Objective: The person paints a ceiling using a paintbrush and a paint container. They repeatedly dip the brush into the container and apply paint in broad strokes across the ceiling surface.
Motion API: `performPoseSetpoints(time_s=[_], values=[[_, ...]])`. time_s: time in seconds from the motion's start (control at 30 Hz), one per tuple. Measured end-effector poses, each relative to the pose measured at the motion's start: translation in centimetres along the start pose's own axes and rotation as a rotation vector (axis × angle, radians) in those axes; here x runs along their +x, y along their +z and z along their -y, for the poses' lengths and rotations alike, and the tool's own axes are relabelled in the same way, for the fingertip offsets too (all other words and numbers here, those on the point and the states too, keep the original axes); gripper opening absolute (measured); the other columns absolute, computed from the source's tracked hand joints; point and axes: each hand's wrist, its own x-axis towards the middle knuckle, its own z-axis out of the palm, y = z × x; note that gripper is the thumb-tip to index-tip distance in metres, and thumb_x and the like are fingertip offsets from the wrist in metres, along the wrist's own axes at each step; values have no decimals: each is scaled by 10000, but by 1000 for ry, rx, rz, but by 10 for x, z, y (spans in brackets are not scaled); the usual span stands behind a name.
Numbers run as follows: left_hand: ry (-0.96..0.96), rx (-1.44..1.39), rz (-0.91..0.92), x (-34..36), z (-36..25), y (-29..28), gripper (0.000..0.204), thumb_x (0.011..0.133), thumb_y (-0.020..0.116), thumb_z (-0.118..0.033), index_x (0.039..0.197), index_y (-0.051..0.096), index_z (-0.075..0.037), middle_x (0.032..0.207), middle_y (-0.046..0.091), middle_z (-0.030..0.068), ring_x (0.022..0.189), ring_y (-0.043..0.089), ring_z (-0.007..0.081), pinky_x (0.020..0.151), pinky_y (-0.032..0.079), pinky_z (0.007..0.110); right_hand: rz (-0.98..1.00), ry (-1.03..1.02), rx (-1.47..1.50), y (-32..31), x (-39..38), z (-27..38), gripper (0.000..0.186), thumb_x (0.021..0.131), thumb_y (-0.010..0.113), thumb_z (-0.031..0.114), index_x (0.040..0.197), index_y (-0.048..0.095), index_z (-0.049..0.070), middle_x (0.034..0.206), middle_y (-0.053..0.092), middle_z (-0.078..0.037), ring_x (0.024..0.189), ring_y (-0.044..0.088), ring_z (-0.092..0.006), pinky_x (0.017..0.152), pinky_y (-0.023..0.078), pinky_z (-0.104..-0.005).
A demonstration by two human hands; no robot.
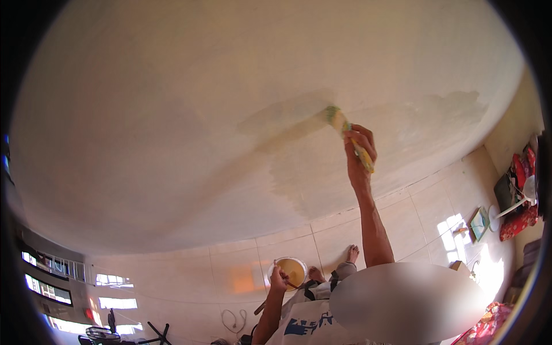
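My right hand [362, 142] is closed around the yellow handle of a paintbrush [339, 122]. Its bristles touch the pale wall [172, 115], where a darker, wet-looking patch [293, 167] spreads around and below the brush. Lower down, my left hand [279, 278] is closed at the near-left rim of a round white bucket [305, 265]. Tan liquid [292, 272] shows inside it. Part of the bucket's near side is hidden by the hand and my clothes.
Pale floor tiles [339, 221] run along the wall's foot. At the right stand a white fan or lamp [514, 207], red patterned cloth [517, 224] and a small green-edged board [479, 223]. A cable [233, 322] and a black fan [100, 333] lie lower left.
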Motion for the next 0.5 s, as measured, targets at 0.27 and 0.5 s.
performPoseSetpoints(time_s=[0.27, 0.5], values=[[0, 13, -23, -4, -1, 5, 362, 973, 586, -425, 745, 484, -162, 626, 482, 22, 546, 500, 213, 517, 434, 370, 26, -215, -303, 23, -26, 0, 268, 827, 719, -22, 1056, 760, 112, 1246, 633, -100, 1023, 631, -252, 698, 547, -338], [27, -45, -27, -13, 1, 10, 336, 976, 598, -390, 744, 476, -180, 590, 413, -12, 489, 451, 162, 451, 393, 329, 378, -258, -109, 49, -45, 40, 262, 794, 764, -30, 1000, 752, 131, 1151, 682, -47, 891, 669, -229, 664, 573, -350]])
